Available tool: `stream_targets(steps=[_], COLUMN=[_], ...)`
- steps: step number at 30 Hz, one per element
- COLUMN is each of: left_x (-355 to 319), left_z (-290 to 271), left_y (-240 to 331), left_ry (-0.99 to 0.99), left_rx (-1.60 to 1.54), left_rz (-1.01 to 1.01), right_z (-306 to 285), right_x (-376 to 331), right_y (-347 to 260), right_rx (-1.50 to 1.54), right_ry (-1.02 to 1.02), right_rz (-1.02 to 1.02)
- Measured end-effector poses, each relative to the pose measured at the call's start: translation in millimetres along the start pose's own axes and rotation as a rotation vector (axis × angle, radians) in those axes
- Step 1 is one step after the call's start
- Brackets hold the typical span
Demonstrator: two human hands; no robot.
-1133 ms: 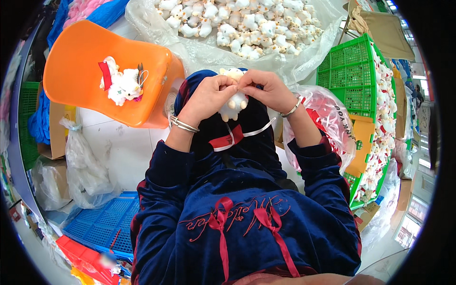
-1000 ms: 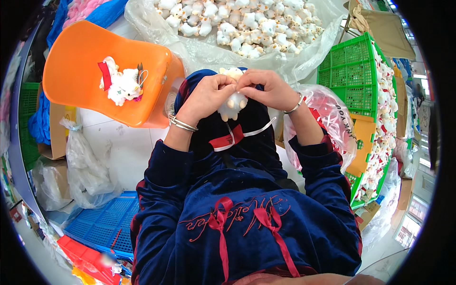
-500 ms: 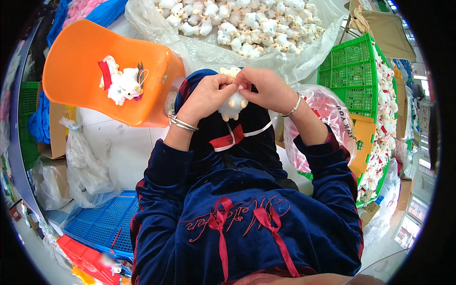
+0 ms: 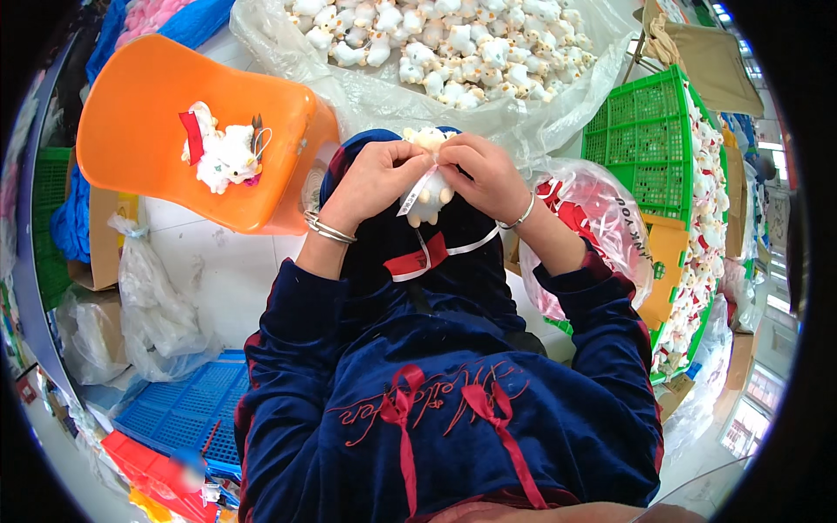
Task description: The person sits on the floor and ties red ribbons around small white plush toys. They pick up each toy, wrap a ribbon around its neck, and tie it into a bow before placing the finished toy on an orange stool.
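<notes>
Left hand point(image 4: 377, 179) and right hand point(image 4: 485, 174): fingers pinched on white plush toy point(image 4: 429, 193) and its white ribbon label point(image 4: 413, 195). Clear bag of red ribbons point(image 4: 586, 218) just right.

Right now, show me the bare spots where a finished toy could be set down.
Free: the orange stool seat around the toy lying on it, and the white floor between stool and blue crate. Crowded: the bag of toys ahead, the green crate and ribbon bag to the right. Both hands, left hand and right hand, are busy with a toy in the lap.
</notes>
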State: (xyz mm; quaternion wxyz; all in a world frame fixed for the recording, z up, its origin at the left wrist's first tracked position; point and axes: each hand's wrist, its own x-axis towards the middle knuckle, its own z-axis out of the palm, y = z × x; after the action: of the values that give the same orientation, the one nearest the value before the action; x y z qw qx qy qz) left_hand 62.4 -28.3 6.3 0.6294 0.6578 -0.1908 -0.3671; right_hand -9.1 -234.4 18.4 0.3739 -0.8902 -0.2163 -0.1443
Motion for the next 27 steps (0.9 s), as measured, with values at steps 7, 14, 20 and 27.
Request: stream_targets(steps=[7, 14, 20, 27], left_x=[-7.5, -7.9, -2.4, 9.0], left_z=[8.0, 4.4, -2.8, -14.2], left_y=[4.1, 9.0, 25.2, 35.4], left_ry=[0.084, 0.040, -0.066, -0.143], left_rx=[0.033, 0.108, 0.401, 0.835], left_rz=[0.002, 0.010, 0.138, 0.484], right_z=[8.4, 14.7, 12.7, 8.6], right_x=[-13.8, -18.6, -18.7, -17.5], right_y=[9.1, 15.8, 17.8, 23.3], right_rx=[0.030, 0.008, 0.025, 0.054], right_ry=[0.087, 0.120, 0.116, 0.074], right_rz=[-0.063, -0.113, -0.137, -0.168])
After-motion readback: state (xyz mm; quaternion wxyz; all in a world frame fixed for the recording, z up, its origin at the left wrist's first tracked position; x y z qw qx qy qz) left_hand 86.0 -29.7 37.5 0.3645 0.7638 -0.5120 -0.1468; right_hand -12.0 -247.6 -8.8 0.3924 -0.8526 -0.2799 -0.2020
